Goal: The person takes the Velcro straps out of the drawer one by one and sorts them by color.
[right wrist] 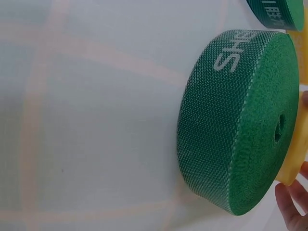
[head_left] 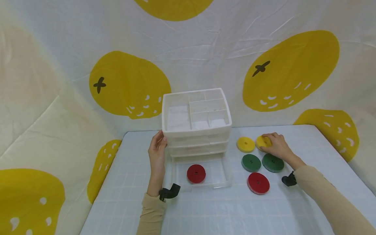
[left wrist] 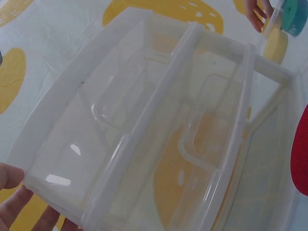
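A white drawer organizer (head_left: 196, 133) with clear drawers stands on the table, its bottom drawer (head_left: 215, 169) pulled out. Inside that drawer lies a red strap roll (head_left: 196, 173). My left hand (head_left: 157, 153) rests against the organizer's left side, fingertips at its edge in the left wrist view. My right hand (head_left: 276, 147) grips a yellow strap roll (head_left: 263, 142), thumb and fingers at opposite sides of its rim. Nearest to that hand is a green strap roll (right wrist: 231, 120), large in the right wrist view and partly hiding the yellow one.
Left of the held roll lies another yellow roll (head_left: 245, 144). A second green roll (head_left: 251, 163) and a red roll (head_left: 258, 183) lie nearer, right of the drawer. The organizer's top tray (head_left: 177, 117) has several compartments. A fruit-print cloth (head_left: 205, 58) hangs behind the table.
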The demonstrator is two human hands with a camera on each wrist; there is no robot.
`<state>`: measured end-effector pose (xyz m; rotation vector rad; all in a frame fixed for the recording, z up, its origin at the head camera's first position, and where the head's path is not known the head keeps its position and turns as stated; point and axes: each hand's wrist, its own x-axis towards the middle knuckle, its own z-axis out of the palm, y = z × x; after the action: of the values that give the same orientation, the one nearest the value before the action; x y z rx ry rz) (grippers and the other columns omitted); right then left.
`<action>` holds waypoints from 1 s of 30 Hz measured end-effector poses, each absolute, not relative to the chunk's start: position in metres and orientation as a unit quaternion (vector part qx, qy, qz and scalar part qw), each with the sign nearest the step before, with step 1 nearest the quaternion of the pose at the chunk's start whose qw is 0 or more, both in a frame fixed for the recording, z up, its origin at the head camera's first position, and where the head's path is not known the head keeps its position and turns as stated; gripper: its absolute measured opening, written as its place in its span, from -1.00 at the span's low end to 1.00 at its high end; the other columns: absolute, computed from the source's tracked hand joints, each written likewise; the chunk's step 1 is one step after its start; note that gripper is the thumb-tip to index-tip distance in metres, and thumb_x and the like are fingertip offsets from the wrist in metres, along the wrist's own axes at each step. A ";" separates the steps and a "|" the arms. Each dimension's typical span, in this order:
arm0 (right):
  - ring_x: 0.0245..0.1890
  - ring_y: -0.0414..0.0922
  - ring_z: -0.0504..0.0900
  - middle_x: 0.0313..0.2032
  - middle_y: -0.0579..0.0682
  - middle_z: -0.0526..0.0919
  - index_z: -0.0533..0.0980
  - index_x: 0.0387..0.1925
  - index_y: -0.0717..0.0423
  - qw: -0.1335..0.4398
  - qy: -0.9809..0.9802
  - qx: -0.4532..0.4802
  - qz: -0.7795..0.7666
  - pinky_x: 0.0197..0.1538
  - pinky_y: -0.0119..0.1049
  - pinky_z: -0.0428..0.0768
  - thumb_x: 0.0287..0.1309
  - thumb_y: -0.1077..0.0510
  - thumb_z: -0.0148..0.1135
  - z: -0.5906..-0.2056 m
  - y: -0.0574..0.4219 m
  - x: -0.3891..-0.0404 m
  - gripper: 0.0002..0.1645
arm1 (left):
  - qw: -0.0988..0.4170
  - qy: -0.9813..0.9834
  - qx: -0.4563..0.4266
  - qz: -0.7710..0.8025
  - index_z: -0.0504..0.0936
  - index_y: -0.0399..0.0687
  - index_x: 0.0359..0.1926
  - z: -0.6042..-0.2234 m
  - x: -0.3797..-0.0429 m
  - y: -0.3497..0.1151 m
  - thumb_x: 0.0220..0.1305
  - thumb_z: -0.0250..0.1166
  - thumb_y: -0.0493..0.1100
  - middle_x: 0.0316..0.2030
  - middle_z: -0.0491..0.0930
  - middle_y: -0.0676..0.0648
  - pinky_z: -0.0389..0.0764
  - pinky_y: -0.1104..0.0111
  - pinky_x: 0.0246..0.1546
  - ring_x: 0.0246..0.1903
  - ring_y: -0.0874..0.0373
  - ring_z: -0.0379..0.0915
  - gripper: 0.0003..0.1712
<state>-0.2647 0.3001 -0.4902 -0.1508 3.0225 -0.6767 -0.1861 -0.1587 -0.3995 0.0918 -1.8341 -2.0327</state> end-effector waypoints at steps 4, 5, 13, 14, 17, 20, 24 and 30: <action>0.05 0.31 0.21 0.14 0.42 0.30 0.30 0.26 0.31 0.026 0.974 -0.051 -0.217 0.06 0.26 0.42 0.10 -0.06 0.31 -0.489 0.300 -0.266 -0.19 | 0.199 -0.655 0.030 -0.729 0.50 -0.22 0.18 -0.400 -0.186 -0.158 0.33 0.19 -0.26 -0.09 0.53 0.20 0.53 0.54 -0.05 -0.05 0.25 0.46 -0.59; 0.05 0.31 0.21 0.14 0.42 0.30 0.29 0.26 0.31 0.028 0.975 -0.051 -0.216 0.06 0.27 0.42 0.10 -0.06 0.31 -0.489 0.300 -0.266 -0.19 | 0.200 -0.654 0.030 -0.729 0.50 -0.22 0.18 -0.400 -0.186 -0.158 0.33 0.19 -0.26 -0.09 0.53 0.19 0.53 0.54 -0.05 -0.04 0.24 0.46 -0.59; 0.04 0.31 0.22 0.15 0.43 0.31 0.29 0.27 0.30 0.035 0.977 -0.047 -0.207 0.05 0.26 0.43 0.09 -0.06 0.32 -0.493 0.303 -0.268 -0.18 | 0.203 -0.653 0.018 -0.729 0.49 -0.24 0.19 -0.401 -0.186 -0.159 0.34 0.19 -0.26 -0.09 0.53 0.18 0.53 0.54 -0.05 -0.03 0.24 0.47 -0.59; 0.04 0.31 0.22 0.15 0.43 0.31 0.29 0.27 0.30 0.035 0.977 -0.046 -0.207 0.05 0.26 0.43 0.10 -0.06 0.32 -0.494 0.303 -0.268 -0.18 | 0.204 -0.653 0.017 -0.729 0.49 -0.24 0.19 -0.401 -0.186 -0.159 0.34 0.19 -0.26 -0.09 0.54 0.18 0.53 0.53 -0.05 -0.04 0.24 0.47 -0.59; 0.05 0.31 0.22 0.16 0.43 0.31 0.29 0.27 0.29 0.033 0.977 -0.046 -0.205 0.05 0.27 0.42 0.10 -0.07 0.31 -0.497 0.304 -0.269 -0.18 | 0.205 -0.653 0.016 -0.728 0.49 -0.24 0.19 -0.402 -0.186 -0.159 0.34 0.19 -0.25 -0.09 0.54 0.18 0.53 0.52 -0.05 -0.04 0.24 0.47 -0.59; 0.04 0.32 0.21 0.16 0.44 0.31 0.27 0.28 0.29 0.032 0.977 -0.047 -0.206 0.05 0.28 0.41 0.11 -0.07 0.30 -0.498 0.303 -0.269 -0.17 | 0.206 -0.655 0.017 -0.727 0.49 -0.24 0.19 -0.402 -0.186 -0.159 0.34 0.19 -0.25 -0.08 0.54 0.18 0.53 0.53 -0.05 -0.04 0.25 0.47 -0.59; 0.04 0.33 0.20 0.18 0.44 0.29 0.26 0.29 0.28 0.033 0.976 -0.046 -0.208 0.05 0.28 0.40 0.11 -0.08 0.30 -0.498 0.301 -0.267 -0.16 | 0.205 -0.656 0.017 -0.727 0.49 -0.24 0.19 -0.402 -0.186 -0.160 0.34 0.19 -0.25 -0.08 0.53 0.18 0.53 0.54 -0.05 -0.06 0.28 0.47 -0.59; 0.06 0.34 0.20 0.19 0.44 0.27 0.23 0.31 0.26 0.035 0.977 -0.041 -0.205 0.07 0.31 0.40 0.12 -0.08 0.30 -0.496 0.298 -0.265 -0.15 | 0.204 -0.656 0.020 -0.726 0.49 -0.24 0.19 -0.400 -0.185 -0.159 0.34 0.19 -0.24 -0.08 0.53 0.17 0.53 0.53 -0.06 -0.08 0.28 0.47 -0.59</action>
<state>-0.2648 0.2978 -0.4960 -0.1271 3.0030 -0.6288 -0.1851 -0.1593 -0.4001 0.0564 -1.8293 -2.0261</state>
